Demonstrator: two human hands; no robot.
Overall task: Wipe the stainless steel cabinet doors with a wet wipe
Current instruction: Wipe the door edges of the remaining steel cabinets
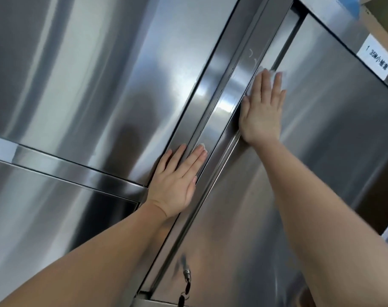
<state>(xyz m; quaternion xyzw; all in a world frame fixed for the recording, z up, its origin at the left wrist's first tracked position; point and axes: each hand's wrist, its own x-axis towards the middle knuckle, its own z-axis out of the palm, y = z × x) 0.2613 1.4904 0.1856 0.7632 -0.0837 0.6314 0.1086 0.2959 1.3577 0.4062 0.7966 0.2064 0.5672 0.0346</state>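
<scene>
Stainless steel cabinet doors fill the tilted view: a left door (78, 74) and a right door (332, 134), split by a vertical steel frame strip (228, 103). My right hand (262, 111) lies flat with straight fingers on the right door's left edge, pressing a white wet wipe (268, 70) that shows only past the fingertips. My left hand (177, 182) lies flat lower down on the frame strip, fingers straight, with a scrap of white wipe (202, 146) peeking out at its fingertips.
A white paper label (376, 56) with printed characters sits on the frame above the right door, another label (0, 149) on the horizontal rail at the left. A key on a dark coiled cord (186, 282) hangs from the right door's lock near the bottom.
</scene>
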